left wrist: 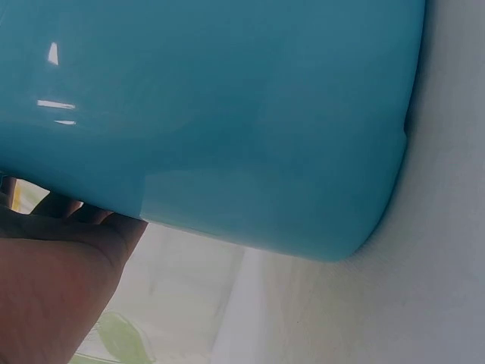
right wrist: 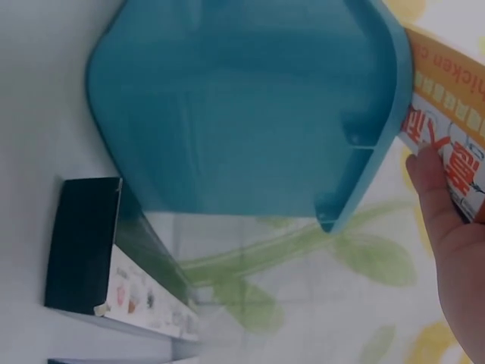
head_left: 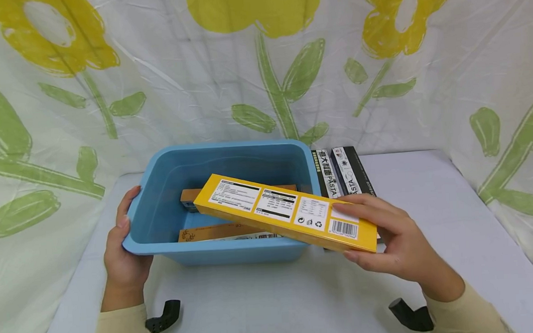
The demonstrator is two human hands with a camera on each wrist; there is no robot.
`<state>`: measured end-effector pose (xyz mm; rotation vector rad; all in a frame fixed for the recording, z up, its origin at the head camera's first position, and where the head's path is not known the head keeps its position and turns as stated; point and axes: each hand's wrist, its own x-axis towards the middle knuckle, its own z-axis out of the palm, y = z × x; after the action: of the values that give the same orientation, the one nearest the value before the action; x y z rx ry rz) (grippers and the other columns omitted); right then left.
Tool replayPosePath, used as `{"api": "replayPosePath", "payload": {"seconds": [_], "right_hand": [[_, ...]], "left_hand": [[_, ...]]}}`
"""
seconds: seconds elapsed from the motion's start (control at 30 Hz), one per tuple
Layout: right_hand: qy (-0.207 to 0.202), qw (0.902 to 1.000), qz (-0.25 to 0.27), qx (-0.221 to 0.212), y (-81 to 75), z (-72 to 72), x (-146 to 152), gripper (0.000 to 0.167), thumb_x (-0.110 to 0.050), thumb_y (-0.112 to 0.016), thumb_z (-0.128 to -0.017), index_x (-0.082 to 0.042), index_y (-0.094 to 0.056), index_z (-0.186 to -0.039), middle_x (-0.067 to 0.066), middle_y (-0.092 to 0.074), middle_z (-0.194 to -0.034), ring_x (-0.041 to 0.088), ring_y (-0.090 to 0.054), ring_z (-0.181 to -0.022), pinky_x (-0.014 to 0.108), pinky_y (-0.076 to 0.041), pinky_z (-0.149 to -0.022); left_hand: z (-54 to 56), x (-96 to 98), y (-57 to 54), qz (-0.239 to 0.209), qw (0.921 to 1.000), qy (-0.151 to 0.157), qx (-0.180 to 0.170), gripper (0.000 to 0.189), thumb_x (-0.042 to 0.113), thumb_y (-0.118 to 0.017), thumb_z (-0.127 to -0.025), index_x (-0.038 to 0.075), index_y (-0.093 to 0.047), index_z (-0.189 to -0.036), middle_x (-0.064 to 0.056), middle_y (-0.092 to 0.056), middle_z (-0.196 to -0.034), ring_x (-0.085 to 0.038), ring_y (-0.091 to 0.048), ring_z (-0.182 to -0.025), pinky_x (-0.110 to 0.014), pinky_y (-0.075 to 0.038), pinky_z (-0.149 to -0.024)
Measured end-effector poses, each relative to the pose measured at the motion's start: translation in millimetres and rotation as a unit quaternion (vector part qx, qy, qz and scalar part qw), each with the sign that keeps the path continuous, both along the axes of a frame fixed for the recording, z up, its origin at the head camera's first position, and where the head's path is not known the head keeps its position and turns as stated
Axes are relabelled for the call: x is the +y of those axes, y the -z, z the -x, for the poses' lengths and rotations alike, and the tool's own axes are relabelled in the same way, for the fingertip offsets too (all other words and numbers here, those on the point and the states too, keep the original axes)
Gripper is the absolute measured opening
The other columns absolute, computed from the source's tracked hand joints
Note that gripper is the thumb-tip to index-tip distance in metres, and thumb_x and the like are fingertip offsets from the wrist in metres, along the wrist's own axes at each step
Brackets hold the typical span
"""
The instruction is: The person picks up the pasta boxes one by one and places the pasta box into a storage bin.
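My right hand grips the right end of a long yellow food box, thumb below and fingers on top. The box is tilted, its left end over the blue plastic tub and its right end past the rim. Printed panels and a barcode face up; its other printed side shows in the right wrist view. My left hand holds the tub's left rim; in the left wrist view this hand is partly behind the tub wall. Inside the tub lie an orange-brown box and another brown box, both partly hidden.
Two dark pasta boxes lie on the table right of the tub, partly behind my right hand. A white cloth covers the table. A flower-patterned curtain hangs behind.
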<state>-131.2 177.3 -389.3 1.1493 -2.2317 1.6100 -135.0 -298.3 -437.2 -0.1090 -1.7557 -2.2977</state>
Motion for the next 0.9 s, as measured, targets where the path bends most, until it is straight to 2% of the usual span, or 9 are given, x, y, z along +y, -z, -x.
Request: {"api": "replayPosePath", "payload": {"seconds": [0.2, 0.53, 0.77, 0.9], "right_hand": [[-0.007, 0.9999, -0.015, 0.003, -4.1, 5.6, -5, 0.073, 0.011, -0.087, -0.075, -0.003, -0.069, -0.145, 0.014, -0.062, -0.142, 0.025, -0.063, -0.114, 0.035, -0.063, -0.077], [-0.043, 0.9972, -0.033, 0.051, -12.7, 22.1, -11, 0.073, 0.005, -0.089, -0.073, -0.004, -0.069, -0.143, 0.015, -0.064, -0.142, 0.028, -0.063, -0.118, 0.032, -0.060, -0.083], [-0.071, 0.9960, -0.030, 0.047, -18.6, 30.2, -19, 0.068, 0.003, -0.091, -0.078, -0.004, -0.070, -0.142, 0.016, -0.064, -0.142, 0.030, -0.061, -0.121, 0.034, -0.060, -0.086], [-0.079, 0.9961, -0.029, 0.027, -20.7, 33.2, -24, 0.068, 0.005, -0.090, -0.077, -0.005, -0.071, -0.141, 0.015, -0.064, -0.142, 0.031, -0.062, -0.120, 0.035, -0.061, -0.083]], "left_hand": [[-0.2, -0.3, -0.3, -0.003, 1.0000, 0.001, 0.001, 0.066, 0.038, -0.029, -0.105, 0.026, -0.036, -0.170, -0.008, -0.030, -0.172, -0.032, -0.036, -0.149, -0.048, -0.037, -0.110], [-0.2, -1.7, 0.7, -0.002, 1.0000, 0.001, 0.003, 0.066, 0.037, -0.029, -0.105, 0.026, -0.037, -0.169, -0.009, -0.030, -0.171, -0.033, -0.038, -0.147, -0.044, -0.042, -0.107], [-0.8, -1.1, -1.0, 0.010, 0.9999, -0.005, -0.006, 0.066, 0.038, -0.030, -0.105, 0.027, -0.037, -0.169, -0.008, -0.031, -0.171, -0.034, -0.038, -0.147, -0.045, -0.043, -0.108], [0.0, -1.3, 0.0, 0.017, 0.9998, -0.008, -0.010, 0.065, 0.039, -0.030, -0.105, 0.028, -0.037, -0.169, -0.007, -0.031, -0.172, -0.035, -0.038, -0.148, -0.046, -0.042, -0.109]]}}
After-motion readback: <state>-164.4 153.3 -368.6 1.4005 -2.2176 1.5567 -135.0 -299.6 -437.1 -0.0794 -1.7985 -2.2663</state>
